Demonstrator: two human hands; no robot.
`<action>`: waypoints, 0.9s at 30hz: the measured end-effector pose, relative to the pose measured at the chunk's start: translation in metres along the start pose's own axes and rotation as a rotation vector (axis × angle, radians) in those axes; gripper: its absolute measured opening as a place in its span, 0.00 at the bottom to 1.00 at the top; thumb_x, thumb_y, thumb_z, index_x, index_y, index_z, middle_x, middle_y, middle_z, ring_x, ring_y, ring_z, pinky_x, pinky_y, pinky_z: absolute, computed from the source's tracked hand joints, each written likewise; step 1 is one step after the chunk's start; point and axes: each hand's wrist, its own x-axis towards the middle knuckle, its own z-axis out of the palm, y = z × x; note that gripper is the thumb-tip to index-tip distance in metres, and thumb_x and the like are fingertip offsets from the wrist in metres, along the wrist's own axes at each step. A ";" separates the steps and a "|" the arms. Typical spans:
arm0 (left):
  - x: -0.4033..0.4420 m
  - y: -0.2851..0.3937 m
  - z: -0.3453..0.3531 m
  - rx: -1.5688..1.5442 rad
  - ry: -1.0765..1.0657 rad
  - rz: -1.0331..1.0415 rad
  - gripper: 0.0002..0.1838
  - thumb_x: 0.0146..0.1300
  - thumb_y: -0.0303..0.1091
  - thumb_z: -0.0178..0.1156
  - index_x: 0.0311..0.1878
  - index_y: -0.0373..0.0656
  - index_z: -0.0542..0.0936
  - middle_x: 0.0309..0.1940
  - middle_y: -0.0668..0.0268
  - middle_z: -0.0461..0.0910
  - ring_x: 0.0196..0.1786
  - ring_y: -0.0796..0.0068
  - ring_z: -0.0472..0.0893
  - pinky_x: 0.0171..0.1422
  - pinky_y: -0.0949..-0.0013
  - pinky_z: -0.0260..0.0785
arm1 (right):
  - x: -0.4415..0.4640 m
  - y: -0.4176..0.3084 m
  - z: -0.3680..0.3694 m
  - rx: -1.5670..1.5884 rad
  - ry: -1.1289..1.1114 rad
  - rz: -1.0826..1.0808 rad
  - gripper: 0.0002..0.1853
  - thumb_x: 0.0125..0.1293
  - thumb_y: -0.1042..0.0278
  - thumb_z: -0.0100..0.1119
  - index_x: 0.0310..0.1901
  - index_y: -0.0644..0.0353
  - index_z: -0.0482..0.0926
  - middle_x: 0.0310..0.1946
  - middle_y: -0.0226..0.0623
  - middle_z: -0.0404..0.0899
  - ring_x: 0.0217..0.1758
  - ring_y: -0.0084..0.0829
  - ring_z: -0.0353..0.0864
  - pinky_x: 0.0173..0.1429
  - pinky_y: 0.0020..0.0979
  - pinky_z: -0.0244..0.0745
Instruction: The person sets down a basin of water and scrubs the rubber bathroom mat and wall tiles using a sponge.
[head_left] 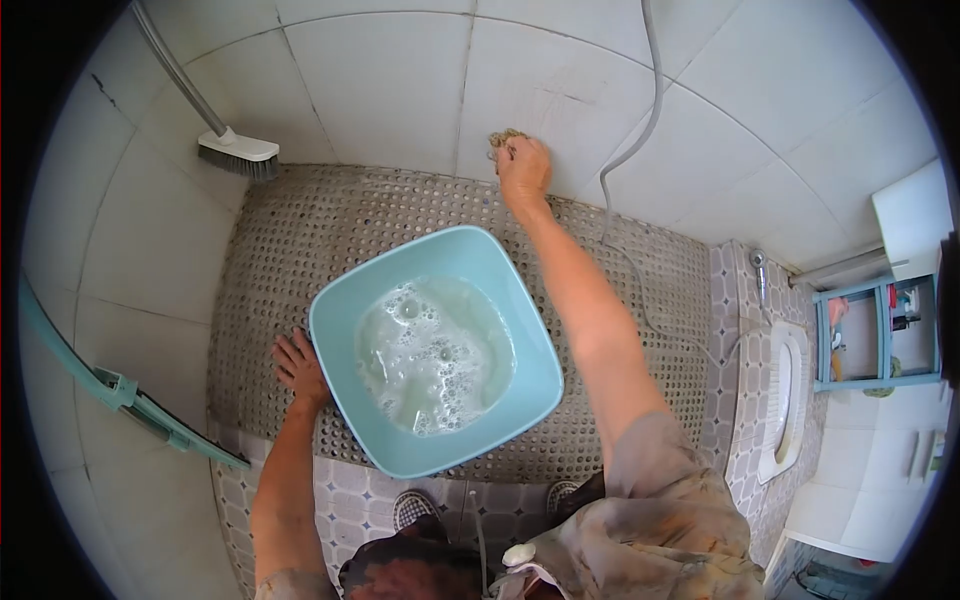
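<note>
My right hand (524,172) is stretched forward, its fingers closed around a crumpled brownish rag (501,138). The rag is against the lower part of the white tiled wall (400,80); its exact material is hard to make out. Down at the left, my left hand (300,368) lies on the perforated floor mat (290,230) with its fingers spread, close against the side of a light blue basin (345,335). Inside that basin is cloudy water with soap foam (440,370). Nothing shows in my left hand.
A brush with a long handle (238,152) leans in the left corner. A grey hose (655,90) hangs down the wall and runs over the mat to the right. Further right are a shower head (759,262), a squat toilet (785,400) and a blue shelf (858,380).
</note>
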 end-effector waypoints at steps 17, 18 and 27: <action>0.011 -0.012 0.017 0.010 0.072 0.026 0.63 0.53 0.57 0.64 0.75 0.44 0.27 0.74 0.41 0.21 0.75 0.36 0.22 0.71 0.30 0.24 | 0.011 0.001 -0.022 0.060 0.154 0.002 0.08 0.54 0.66 0.66 0.34 0.59 0.83 0.34 0.45 0.80 0.40 0.47 0.78 0.46 0.45 0.71; 0.010 -0.011 0.017 0.020 0.073 0.035 0.64 0.52 0.57 0.64 0.75 0.44 0.27 0.74 0.41 0.21 0.75 0.37 0.22 0.71 0.30 0.24 | 0.028 -0.013 -0.039 0.085 0.257 -0.085 0.08 0.55 0.67 0.66 0.36 0.59 0.82 0.35 0.44 0.80 0.41 0.47 0.77 0.47 0.44 0.71; 0.017 -0.018 0.027 0.009 0.127 0.040 0.65 0.50 0.56 0.67 0.75 0.46 0.28 0.74 0.42 0.22 0.75 0.36 0.23 0.71 0.30 0.24 | 0.024 0.023 -0.049 0.116 0.378 0.121 0.11 0.55 0.72 0.66 0.40 0.63 0.79 0.40 0.45 0.78 0.48 0.47 0.73 0.53 0.42 0.69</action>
